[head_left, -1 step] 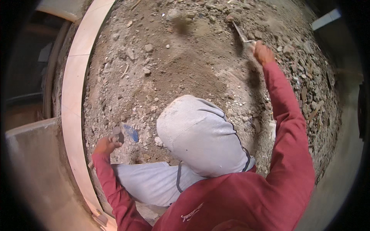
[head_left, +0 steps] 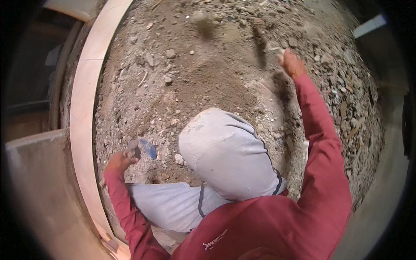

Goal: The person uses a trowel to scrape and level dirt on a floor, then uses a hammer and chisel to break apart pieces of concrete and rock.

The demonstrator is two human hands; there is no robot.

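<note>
Right hand (head cam, the only view): fingers of the right hand (head_left: 293, 64) are curled tight around a trowel-like tool (head_left: 276, 49), way out front over the rubble; its working end is too blurry to make out.
Left hand: the left hand (head_left: 120, 162) is wrapped around a hammer (head_left: 134, 148), round grey head poking out past the fingers, low by the ground. Can't tell if it's touching.
Blue bit: a blue shard (head_left: 148, 149) lies just beside the hammer head.
Ground: loose dirt and broken stones (head_left: 203, 86), chunkier over on the right.
Edging: pale tile strip (head_left: 84, 95) runs down the left side.
Clothes: light grey pants (head_left: 225, 151), dark red long-sleeved shirt (head_left: 268, 225).
Writing: small whitish script lettering (head_left: 215, 239) on the shirt.
</note>
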